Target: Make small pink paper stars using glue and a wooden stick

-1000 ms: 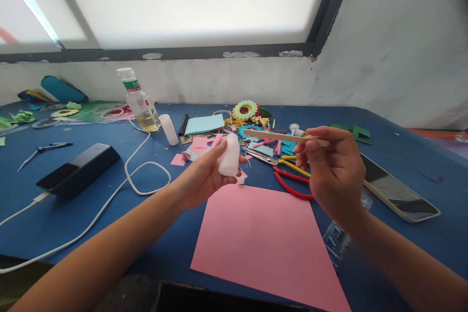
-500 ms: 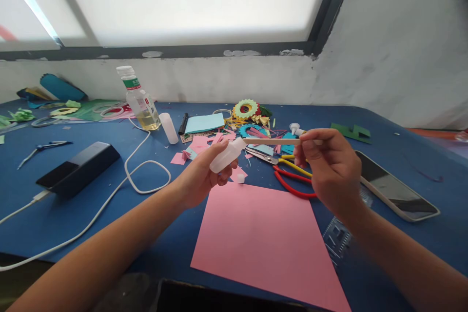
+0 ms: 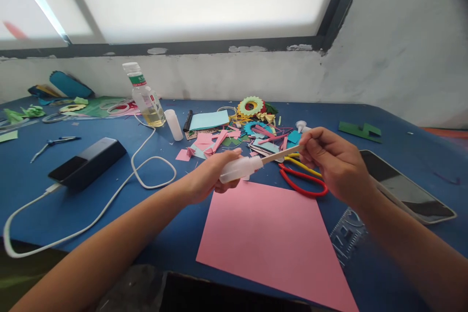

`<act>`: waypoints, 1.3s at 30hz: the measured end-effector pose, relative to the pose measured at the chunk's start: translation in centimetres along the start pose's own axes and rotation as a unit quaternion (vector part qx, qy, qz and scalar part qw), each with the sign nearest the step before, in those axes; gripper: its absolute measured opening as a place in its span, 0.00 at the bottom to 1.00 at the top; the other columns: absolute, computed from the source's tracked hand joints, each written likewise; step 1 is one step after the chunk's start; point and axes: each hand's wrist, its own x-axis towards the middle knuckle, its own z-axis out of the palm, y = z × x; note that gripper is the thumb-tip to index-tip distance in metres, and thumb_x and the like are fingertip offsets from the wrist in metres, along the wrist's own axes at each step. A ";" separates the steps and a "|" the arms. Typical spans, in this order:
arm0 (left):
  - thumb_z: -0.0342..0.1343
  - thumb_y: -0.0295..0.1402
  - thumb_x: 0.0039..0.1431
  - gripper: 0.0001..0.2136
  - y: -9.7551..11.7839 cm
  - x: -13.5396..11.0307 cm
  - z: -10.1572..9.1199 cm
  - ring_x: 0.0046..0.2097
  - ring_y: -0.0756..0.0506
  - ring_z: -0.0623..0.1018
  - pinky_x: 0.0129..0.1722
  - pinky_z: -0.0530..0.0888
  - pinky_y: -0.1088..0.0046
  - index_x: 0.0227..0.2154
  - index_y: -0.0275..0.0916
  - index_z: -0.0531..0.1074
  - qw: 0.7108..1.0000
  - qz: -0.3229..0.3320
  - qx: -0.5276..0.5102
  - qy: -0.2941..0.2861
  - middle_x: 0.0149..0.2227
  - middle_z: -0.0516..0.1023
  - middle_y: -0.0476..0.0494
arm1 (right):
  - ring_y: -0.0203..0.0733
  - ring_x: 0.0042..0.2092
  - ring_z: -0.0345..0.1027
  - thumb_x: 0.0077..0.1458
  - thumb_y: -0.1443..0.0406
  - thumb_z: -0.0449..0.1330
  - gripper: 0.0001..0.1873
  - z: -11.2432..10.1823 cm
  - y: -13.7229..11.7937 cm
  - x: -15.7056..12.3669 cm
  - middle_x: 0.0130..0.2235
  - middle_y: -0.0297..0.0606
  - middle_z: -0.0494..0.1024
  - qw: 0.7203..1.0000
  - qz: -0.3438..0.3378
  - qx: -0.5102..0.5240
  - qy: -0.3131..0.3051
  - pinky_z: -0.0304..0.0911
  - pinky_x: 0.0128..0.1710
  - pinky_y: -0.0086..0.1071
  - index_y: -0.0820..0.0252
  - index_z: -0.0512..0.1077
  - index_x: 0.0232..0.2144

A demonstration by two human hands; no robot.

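My left hand (image 3: 210,178) is closed around a small white plastic bottle (image 3: 239,168), tipped sideways with its mouth pointing right. My right hand (image 3: 334,163) pinches a flat wooden stick (image 3: 280,155) whose left end meets the bottle's mouth. Both hands hover just above the far edge of a large pink paper sheet (image 3: 270,234) lying on the blue table (image 3: 54,204). Behind the stick lie scissors with red and yellow handles (image 3: 303,183).
A heap of coloured paper scraps and cut flowers (image 3: 252,122) lies beyond the hands. A clear drink bottle (image 3: 144,97), a white tube (image 3: 173,125), a black power bank (image 3: 87,162) with white cable (image 3: 146,170), a phone (image 3: 405,187) at right and a clear stencil ruler (image 3: 347,234).
My left hand tipped the white bottle from upright to sideways. My right hand brought the stick's end down to the bottle's mouth. The view shifted slightly.
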 end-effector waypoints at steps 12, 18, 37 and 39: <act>0.40 0.53 0.58 0.26 -0.3 0.1 0.3 0.18 0.55 0.50 0.15 0.46 0.80 0.34 0.32 0.70 0.994 -0.063 0.009 -0.093 0.17 0.57 0.54 | 0.31 0.21 0.53 0.53 0.52 0.57 0.15 2.3 -0.9 -1.6 0.20 0.29 0.63 0.994 0.071 0.000 -0.086 0.52 0.18 0.26 0.57 0.66 0.28; 0.38 0.53 0.58 0.27 -0.9 0.3 0.2 0.17 0.55 0.58 0.16 0.53 0.79 0.32 0.32 0.70 0.991 -0.021 0.135 0.002 0.18 0.65 0.50 | 0.30 0.23 0.54 0.50 0.53 0.60 0.14 3.3 -0.6 -2.0 0.21 0.29 0.64 0.973 0.192 0.099 -0.078 0.52 0.21 0.25 0.57 0.67 0.27; 0.28 0.53 0.60 0.31 -0.5 -0.2 1.0 0.17 0.52 0.58 0.17 0.56 0.78 0.31 0.34 0.71 0.970 -0.078 0.227 -0.037 0.14 0.60 0.52 | 0.29 0.18 0.50 0.52 0.63 0.53 0.07 2.4 -1.7 -1.8 0.17 0.29 0.62 0.944 0.238 -0.152 -0.169 0.45 0.15 0.25 0.59 0.67 0.27; 0.27 0.54 0.60 0.33 -0.1 -0.4 1.2 0.17 0.52 0.57 0.17 0.56 0.78 0.32 0.35 0.71 0.967 -0.084 0.234 -0.047 0.14 0.59 0.52 | 0.29 0.17 0.51 0.52 0.64 0.52 0.07 2.4 -2.0 -1.8 0.17 0.29 0.63 0.941 0.214 -0.196 -0.171 0.46 0.14 0.24 0.59 0.68 0.26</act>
